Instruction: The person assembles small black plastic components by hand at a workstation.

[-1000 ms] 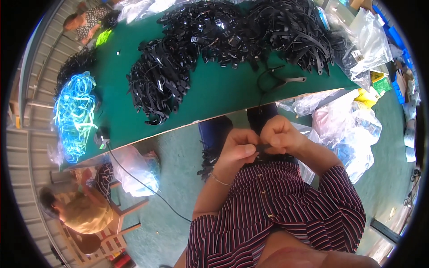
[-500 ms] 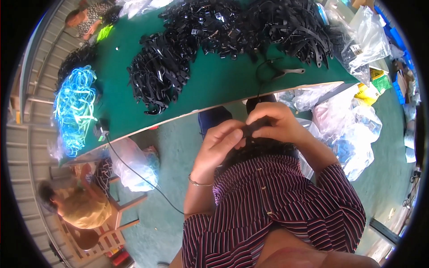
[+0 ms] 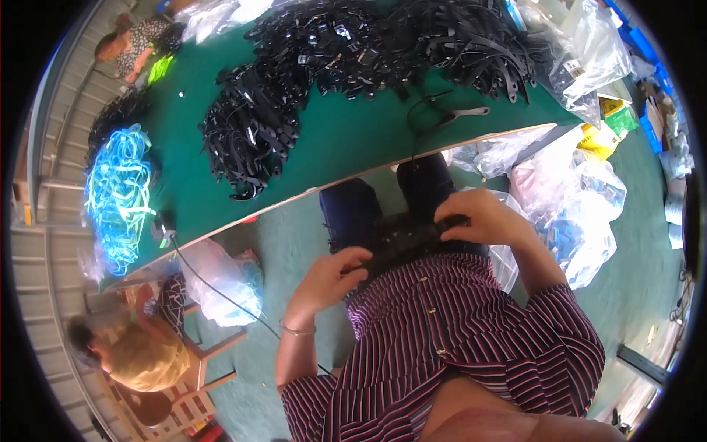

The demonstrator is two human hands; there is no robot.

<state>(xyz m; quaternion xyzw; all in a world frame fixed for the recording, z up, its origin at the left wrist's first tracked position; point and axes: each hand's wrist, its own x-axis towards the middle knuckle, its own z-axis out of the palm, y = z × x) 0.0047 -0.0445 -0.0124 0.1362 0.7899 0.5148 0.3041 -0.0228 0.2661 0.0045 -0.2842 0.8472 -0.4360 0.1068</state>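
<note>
In my lap lies a dark heap of black pieces (image 3: pixel 398 239), their shapes hard to make out. At its right side my right hand (image 3: pixel 482 217) pinches a small black piece (image 3: pixel 453 222) between thumb and fingers; its kind is unclear. My left hand (image 3: pixel 324 283) is at the left edge of the heap, thumb and fingers apart, with nothing visible between them. On the green table (image 3: pixel 331 147) ahead, black straps with shiny buckles (image 3: pixel 254 129) are piled along the left, and more black straps (image 3: pixel 479 48) lie at the right.
A grey-handled tool (image 3: pixel 468 113) lies near the table's front edge. Blue-green straps (image 3: pixel 119 199) hang over the left end, beside a small black box (image 3: pixel 162 232) with a cable. Plastic bags (image 3: pixel 567 214) stand at right. Two people (image 3: pixel 140 346) are at left.
My hands have moved apart from each other. The left went left and down, its fingers opening; the right shifted right and down with a black piece. The view has tilted slightly.
</note>
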